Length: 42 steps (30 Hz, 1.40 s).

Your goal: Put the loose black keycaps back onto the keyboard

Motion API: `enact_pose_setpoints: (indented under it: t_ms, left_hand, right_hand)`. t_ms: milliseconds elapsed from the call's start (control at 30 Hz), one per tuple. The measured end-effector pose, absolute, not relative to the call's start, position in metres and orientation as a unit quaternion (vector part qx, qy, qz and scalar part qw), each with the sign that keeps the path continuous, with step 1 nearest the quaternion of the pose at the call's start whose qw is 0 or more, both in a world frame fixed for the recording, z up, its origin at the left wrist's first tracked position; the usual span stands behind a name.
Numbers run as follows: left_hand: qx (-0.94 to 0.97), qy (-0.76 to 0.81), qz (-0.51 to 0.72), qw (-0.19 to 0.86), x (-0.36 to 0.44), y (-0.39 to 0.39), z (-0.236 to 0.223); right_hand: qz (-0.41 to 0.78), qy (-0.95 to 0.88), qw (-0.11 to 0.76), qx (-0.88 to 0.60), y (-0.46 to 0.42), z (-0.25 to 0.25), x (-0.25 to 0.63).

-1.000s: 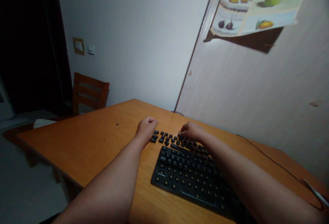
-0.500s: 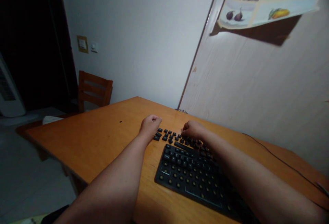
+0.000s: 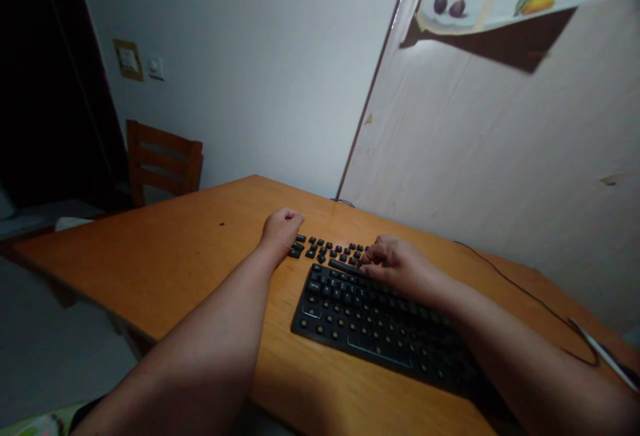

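Note:
A black keyboard lies on the wooden table, its nearer rows bare of keycaps and its far rows still capped. Loose black keycaps are spread behind it, with a long bar-shaped keycap along its far edge. My left hand rests curled at the left end of the loose keycaps; its fingers are closed, and anything inside is hidden. Over the keyboard's far edge, by the right end of the long keycap, my right hand has its fingers bent together. Whatever they may pinch is too small to make out.
The wooden table reaches to the wall. A small dark bit lies left of my hands. A thin cable runs along the right side near a white stick-like object. A wooden chair stands beyond the far left edge.
My right hand has come back from among the loose keycaps toward the keyboard, uncovering more of them. My left hand stays beside the keycaps. The whole view has shifted slightly.

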State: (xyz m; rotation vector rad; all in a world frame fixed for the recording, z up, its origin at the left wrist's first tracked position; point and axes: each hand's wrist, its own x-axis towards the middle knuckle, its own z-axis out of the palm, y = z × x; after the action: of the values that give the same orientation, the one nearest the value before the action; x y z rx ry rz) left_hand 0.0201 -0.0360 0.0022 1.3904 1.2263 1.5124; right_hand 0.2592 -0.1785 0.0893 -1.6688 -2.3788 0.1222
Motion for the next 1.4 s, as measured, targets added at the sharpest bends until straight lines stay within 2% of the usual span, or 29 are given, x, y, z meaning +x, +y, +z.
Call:
enact_pose_setpoints:
  t_ms: [233,767,1133,1400]
  left_hand:
    - [0.549,0.478,0.587,0.354,0.019,-0.035,0.002]
    - [0.556,0.48,0.586,0.342,0.018,-0.034,0.0]
    - [0.556,0.483,0.582,0.344,0.019,-0.036,0.001]
    - [0.559,0.478,0.59,0.331,0.019,-0.037,0.002]
  right_hand:
    - [0.027,-0.834,0.115,-0.539,-0.236,0.069,0.26]
    - [0.003,-0.833,0.106,-0.544,-0.245,0.059,0.25]
    - [-0.026,-0.831,0.058,-0.553,-0.244,0.065,0.239]
    - [-0.145,-0.814,-0.025,-0.562,-0.254,0.047,0.224]
